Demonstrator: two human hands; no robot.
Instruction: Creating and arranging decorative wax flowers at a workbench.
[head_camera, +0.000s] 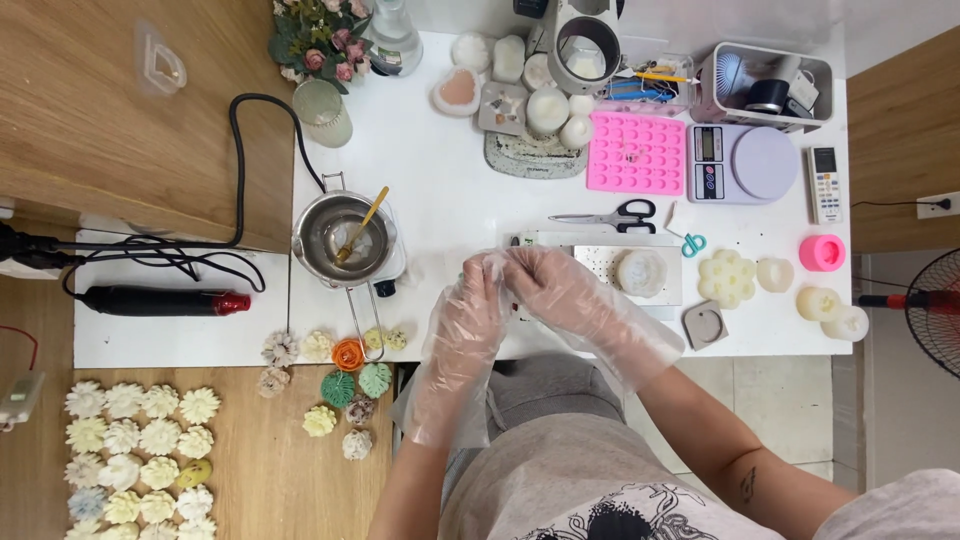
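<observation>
From the head camera, looking straight down, I see my left hand (468, 305) and right hand (548, 285), both in loose clear plastic gloves, meeting fingertip to fingertip over the near edge of the white counter (450, 200). They pinch something small between them; I cannot tell what. The round white moulded wax piece (641, 272) lies on a pale speckled board (610, 262) just to the right, nearer my right hand. A steel melting pot (342, 240) stands left.

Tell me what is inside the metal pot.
In the pot a wooden stick leans out of clear liquid. What lies on the bottom cannot be made out.
</observation>
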